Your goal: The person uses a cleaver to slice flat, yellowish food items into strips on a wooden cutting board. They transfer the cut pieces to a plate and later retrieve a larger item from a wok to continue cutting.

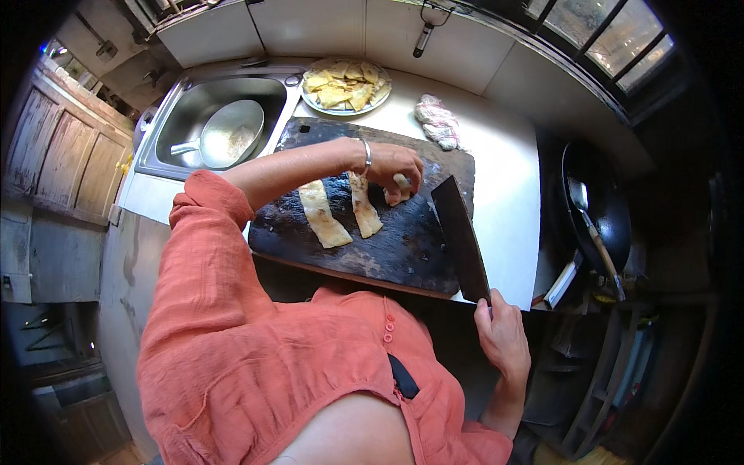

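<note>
My left hand (395, 167) is over the dark cutting board (401, 261), its fingers closed around a pale piece of flatbread-like food (399, 195). Two strips of the same browned food lie on the board to its left, one (324, 215) nearer the sink and one (365, 208) partly under my wrist. My right hand (504, 334), past the board's near right corner, grips the handle of a broad cleaver (462, 235). The blade reaches up over the board's right side, apart from the food. A plate (349, 111) heaped with cut yellowish pieces (343, 84) stands beyond the board.
A steel sink (174, 131) at the left holds a metal ladle-like pan (232, 133). A crumpled cloth (437, 122) lies behind the board. On the right, a black wok (604, 203) holds a long-handled spatula (596, 232). The counter's front edge runs close to my body.
</note>
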A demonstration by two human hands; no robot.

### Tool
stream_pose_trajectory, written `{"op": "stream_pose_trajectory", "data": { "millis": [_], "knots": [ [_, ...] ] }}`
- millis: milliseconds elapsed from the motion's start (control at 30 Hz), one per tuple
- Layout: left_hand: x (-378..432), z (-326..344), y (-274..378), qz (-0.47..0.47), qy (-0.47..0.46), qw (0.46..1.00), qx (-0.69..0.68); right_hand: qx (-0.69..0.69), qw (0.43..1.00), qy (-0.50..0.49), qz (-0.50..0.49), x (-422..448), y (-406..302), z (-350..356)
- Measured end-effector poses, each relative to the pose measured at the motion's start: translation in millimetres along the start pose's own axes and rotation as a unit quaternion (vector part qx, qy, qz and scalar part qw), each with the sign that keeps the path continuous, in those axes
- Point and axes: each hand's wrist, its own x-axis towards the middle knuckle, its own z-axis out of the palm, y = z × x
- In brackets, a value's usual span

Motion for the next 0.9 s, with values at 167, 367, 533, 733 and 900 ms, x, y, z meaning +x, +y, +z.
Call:
{"op": "stream_pose_trajectory", "data": {
  "millis": [167,367,533,733,900],
  "knots": [
    [1.9,-13.0,30.4,-0.09,-0.083,0.991,0.062,0.009,1.0,0.006,-0.013,-0.3,2.7,0.9],
    [-1.5,-21.1,20.6,-0.022,-0.043,0.991,0.128,-0.01,1.0,-0.004,0.011,0.3,-3.4,-1.5],
    [-12.2,-35.8,-53.6,-0.144,0.212,0.953,-0.159,-0.003,1.0,0.016,-0.018,0.0,1.1,3.4],
    [-19.1,-55.6,-123.8,-0.324,0.428,0.711,-0.454,0.008,1.0,0.014,-0.004,-2.6,-3.3,3.0],
    [-21.6,-47.0,-162.4,-0.351,0.485,0.631,-0.493,-0.017,1.0,0.012,-0.005,-2.1,-3.7,4.8]
  ]
}}
